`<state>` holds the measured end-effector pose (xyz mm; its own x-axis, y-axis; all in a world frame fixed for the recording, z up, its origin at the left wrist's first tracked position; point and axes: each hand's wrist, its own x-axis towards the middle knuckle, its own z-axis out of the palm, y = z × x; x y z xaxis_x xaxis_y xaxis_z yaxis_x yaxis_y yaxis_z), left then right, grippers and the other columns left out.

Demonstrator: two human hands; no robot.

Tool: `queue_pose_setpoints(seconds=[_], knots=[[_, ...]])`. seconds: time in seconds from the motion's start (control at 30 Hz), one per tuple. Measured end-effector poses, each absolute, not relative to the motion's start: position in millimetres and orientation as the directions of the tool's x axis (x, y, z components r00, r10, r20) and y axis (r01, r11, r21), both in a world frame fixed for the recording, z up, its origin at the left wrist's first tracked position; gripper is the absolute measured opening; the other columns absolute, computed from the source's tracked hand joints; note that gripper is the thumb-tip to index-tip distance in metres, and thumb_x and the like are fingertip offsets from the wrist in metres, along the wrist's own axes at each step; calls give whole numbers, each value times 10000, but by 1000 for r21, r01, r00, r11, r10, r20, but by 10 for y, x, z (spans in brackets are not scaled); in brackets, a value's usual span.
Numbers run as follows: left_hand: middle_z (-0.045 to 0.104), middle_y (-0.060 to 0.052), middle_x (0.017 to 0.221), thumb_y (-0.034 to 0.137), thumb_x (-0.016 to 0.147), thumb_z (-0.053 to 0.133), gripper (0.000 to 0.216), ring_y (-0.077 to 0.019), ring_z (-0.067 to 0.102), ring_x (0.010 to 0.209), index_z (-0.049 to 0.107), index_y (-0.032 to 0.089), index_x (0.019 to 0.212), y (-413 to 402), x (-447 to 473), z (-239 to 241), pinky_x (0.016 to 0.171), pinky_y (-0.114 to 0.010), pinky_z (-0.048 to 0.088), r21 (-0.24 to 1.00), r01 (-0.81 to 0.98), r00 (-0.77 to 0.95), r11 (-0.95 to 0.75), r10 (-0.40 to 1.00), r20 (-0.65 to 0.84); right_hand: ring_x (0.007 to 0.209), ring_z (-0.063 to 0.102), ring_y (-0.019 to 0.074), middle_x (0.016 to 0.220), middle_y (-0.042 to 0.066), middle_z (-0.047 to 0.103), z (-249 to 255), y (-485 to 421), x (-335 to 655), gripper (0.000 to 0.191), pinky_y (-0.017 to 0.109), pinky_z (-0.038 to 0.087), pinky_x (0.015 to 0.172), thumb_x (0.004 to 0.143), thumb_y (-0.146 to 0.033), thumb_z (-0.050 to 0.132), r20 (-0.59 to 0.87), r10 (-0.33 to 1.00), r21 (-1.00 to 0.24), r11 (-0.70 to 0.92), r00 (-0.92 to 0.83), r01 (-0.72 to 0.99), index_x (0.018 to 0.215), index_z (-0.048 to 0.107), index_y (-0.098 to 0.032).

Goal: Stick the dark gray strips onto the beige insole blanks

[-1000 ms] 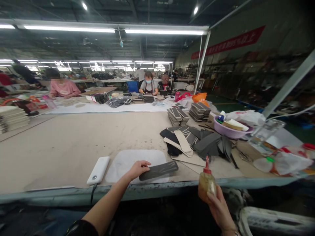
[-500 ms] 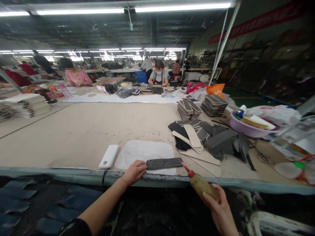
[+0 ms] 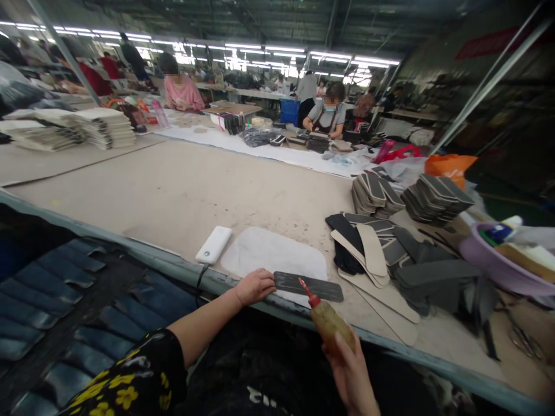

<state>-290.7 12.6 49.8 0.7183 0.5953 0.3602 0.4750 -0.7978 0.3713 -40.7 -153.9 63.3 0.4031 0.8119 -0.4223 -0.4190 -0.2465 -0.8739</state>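
Left hand (image 3: 255,286) pinning dark grey flat insole strip (image 3: 309,286) on counter (image 3: 217,190); right hand (image 3: 351,370) gripping amber red-capped glue bottle (image 3: 327,320), nozzle at strip's 6 o'clock edge. No glue visible yet.

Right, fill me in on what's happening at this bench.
A person at the near edge of a long worktable pins a dark grey strip flat on a pale mat with the left hand. The right hand grips a glue bottle, its red nozzle tilted onto the strip. A white power bank lies left of the mat, and loose and stacked sole pieces lie to the right. Other people work at the far end.
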Motion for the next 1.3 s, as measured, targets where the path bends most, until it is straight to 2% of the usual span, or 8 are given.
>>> queue_pose_setpoints(seconds=[0.23, 0.37, 0.6, 0.73, 0.87, 1.03, 1.17, 1.3], knots=[[600, -61, 887, 285, 879, 445, 221, -148, 532, 839, 636, 182, 923, 109, -2910, 461, 786, -272, 447, 340, 509, 711, -791, 609, 352, 1040, 515, 259, 1170, 79, 525, 653, -1449, -407, 641, 404, 418, 895, 604, -432, 704, -207, 822, -966, -257, 531, 21, 1146, 456, -195], [585, -59, 852, 295, 885, 431, 239, -146, 523, 817, 639, 177, 890, 109, -2911, 432, 774, -263, 447, 321, 527, 715, -787, 615, 334, 1039, 498, 254, 1156, 76, 516, 679, -1417, -404, 622, 398, 398, 913, 598, -443, 699, -91, 823, -961, -220, 561, 166, 1117, 468, -188], [580, -66, 896, 268, 872, 444, 212, -151, 519, 828, 627, 178, 930, 108, -2936, 405, 784, -272, 446, 336, 508, 722, -793, 605, 336, 885, 565, 216, 1141, 79, 514, 603, -1346, -423, 682, 314, 494, 636, 641, -431, 676, -378, 799, -909, -224, 469, -351, 1223, 373, -245], [579, -71, 905, 255, 864, 455, 204, -152, 524, 844, 622, 175, 949, 108, -2943, 400, 796, -276, 445, 355, 499, 710, -790, 608, 355, 853, 566, 203, 1075, 62, 549, 551, -1351, -375, 754, 286, 493, 609, 581, -333, 740, -390, 842, -887, -235, 373, -397, 1235, 374, -255], [575, -73, 913, 253, 865, 449, 205, -151, 522, 843, 630, 173, 922, 106, -2947, 436, 804, -275, 443, 366, 502, 711, -784, 615, 342, 835, 568, 211, 1093, 77, 550, 567, -1314, -357, 766, 263, 486, 546, 613, -368, 715, -326, 846, -940, -241, 422, -243, 1269, 340, -242], [578, -72, 903, 239, 866, 442, 205, -152, 517, 831, 631, 171, 905, 108, -2944, 485, 812, -276, 441, 367, 500, 714, -784, 613, 338, 846, 567, 193, 1355, 96, 335, 726, -1220, -408, 751, 257, 525, 539, 625, -409, 696, -144, 816, -971, -226, 559, 79, 1271, 345, -251], [584, -73, 895, 224, 864, 443, 198, -153, 520, 835, 627, 172, 915, 111, -2939, 475, 807, -279, 440, 368, 495, 715, -787, 610, 343, 737, 573, 173, 1214, 130, 462, 750, -1168, -446, 665, 236, 495, 470, 628, -428, 687, -41, 851, -946, -201, 523, 254, 1191, 427, -186], [589, -71, 878, 221, 869, 436, 206, -152, 520, 828, 627, 166, 922, 114, -2928, 453, 808, -282, 436, 360, 499, 716, -788, 609, 340, 830, 568, 218, 1035, 108, 546, 642, -1091, -479, 542, 343, 511, 672, 659, -392, 676, 193, 894, -839, -64, 405, 540, 1109, 486, -157]])
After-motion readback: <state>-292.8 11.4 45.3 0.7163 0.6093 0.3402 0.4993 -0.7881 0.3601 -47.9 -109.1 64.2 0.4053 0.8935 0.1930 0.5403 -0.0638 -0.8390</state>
